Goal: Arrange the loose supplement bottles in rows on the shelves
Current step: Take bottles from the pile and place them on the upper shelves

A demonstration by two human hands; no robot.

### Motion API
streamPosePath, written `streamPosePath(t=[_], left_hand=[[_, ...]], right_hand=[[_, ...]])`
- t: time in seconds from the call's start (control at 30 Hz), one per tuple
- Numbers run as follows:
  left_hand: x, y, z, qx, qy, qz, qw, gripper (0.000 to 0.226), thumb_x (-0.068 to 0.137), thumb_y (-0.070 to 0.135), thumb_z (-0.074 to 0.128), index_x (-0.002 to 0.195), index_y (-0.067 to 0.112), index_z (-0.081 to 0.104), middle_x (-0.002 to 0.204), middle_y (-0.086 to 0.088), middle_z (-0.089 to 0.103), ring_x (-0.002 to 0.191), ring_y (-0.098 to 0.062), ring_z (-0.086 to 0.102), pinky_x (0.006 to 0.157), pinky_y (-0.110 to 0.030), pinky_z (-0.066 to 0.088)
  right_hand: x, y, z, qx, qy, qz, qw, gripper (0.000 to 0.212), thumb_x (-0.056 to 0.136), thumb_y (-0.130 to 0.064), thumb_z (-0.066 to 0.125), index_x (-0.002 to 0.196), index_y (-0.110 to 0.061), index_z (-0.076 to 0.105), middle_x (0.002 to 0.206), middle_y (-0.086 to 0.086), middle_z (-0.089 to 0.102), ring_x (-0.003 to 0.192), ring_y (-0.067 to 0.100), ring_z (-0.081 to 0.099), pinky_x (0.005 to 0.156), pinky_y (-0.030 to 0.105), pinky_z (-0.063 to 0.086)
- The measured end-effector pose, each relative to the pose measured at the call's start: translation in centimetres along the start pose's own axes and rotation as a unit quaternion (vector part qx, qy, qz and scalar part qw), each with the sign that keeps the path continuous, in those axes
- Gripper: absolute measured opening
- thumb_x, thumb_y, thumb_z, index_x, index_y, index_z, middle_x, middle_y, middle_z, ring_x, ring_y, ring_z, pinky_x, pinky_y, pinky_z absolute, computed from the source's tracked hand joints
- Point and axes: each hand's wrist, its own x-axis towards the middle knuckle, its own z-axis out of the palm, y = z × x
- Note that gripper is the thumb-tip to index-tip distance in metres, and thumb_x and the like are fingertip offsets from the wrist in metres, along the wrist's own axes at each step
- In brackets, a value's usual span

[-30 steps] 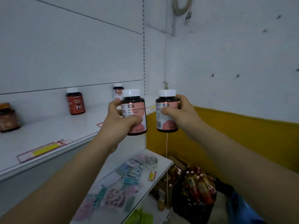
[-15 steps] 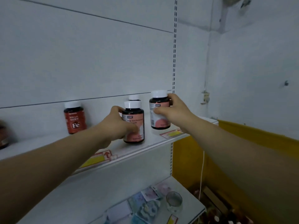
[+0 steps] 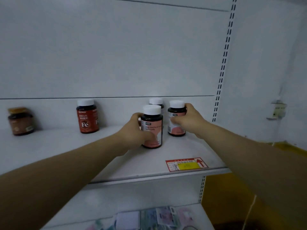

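Upper shelf (image 3: pixel 182 146), right end: pink-label stock.

- Front bottle (image 3: pixel 152 123): I am gripping it in my left hand (image 3: pixel 136 130), fingers curled round the body and thumb across the lower label. It is upright, and its base appears to be on the shelf, though shadow is hiding the contact.
- Right bottle (image 3: pixel 176 111): I am holding it in my right hand (image 3: pixel 187 120), fingers wrapped behind and thumb on the label. It is upright, and sitting further back than the front one.
- Rear bottle (image 3: pixel 156 101): it is standing free near the back panel, directly behind the front one.
- Fe bottle (image 3: pixel 87 117) and brown jar (image 3: pixel 20 122): these are standing well apart to the left.

Handling note: I am judging that the pair wants setting level with each other, sides just beside one another and labels turned outward. I should be sliding them rather than lifting, and letting go only once both are flat.
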Motion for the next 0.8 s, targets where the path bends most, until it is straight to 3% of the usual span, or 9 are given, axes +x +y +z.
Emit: streamPosePath(t=[0.2, 0.43, 0.6, 0.8], left_hand=[[2.8, 0.0, 2.6, 0.011, 0.054, -0.021, 0.998, 0.065, 0.076, 0.003, 0.07, 0.131, 0.021, 0.04, 0.104, 0.005, 0.06, 0.099, -0.015, 0.058, 0.088, -0.031, 0.046], [5.4, 0.0, 3.5, 0.016, 0.072, -0.046, 0.996, 0.067, 0.08, 0.002, 0.067, 0.134, 0.016, 0.03, 0.107, 0.002, 0.056, 0.102, -0.017, 0.055, 0.088, -0.031, 0.043], [6.7, -0.3, 4.1, 0.027, 0.077, -0.05, 0.995, 0.069, 0.08, 0.005, 0.068, 0.134, 0.017, 0.027, 0.111, 0.0, 0.057, 0.104, -0.017, 0.056, 0.09, -0.032, 0.044], [7.1, -0.4, 4.3, 0.064, 0.052, -0.054, 0.995, 0.074, 0.083, 0.007, 0.066, 0.14, 0.02, 0.021, 0.106, 0.008, 0.054, 0.104, -0.014, 0.053, 0.088, -0.028, 0.041]], right_hand=[[3.0, 2.3, -0.4, 0.026, -0.041, -0.023, 0.999, 0.062, 0.077, -0.024, 0.074, 0.131, -0.022, 0.042, 0.115, -0.002, 0.061, 0.103, 0.019, 0.059, 0.093, 0.039, 0.048], [5.5, 2.6, 0.1, 0.012, -0.084, -0.037, 0.996, 0.082, 0.058, -0.024, 0.08, 0.13, -0.022, 0.041, 0.113, 0.0, 0.062, 0.102, 0.02, 0.061, 0.092, 0.042, 0.05], [5.7, 3.0, -0.6, -0.022, -0.098, -0.061, 0.993, 0.08, 0.072, -0.022, 0.079, 0.137, -0.02, 0.031, 0.116, -0.002, 0.057, 0.102, 0.018, 0.054, 0.084, 0.03, 0.043], [5.7, 3.2, -1.2, -0.037, -0.119, -0.067, 0.99, 0.082, 0.074, -0.024, 0.077, 0.14, -0.02, 0.029, 0.12, -0.002, 0.055, 0.11, 0.019, 0.054, 0.089, 0.03, 0.043]])
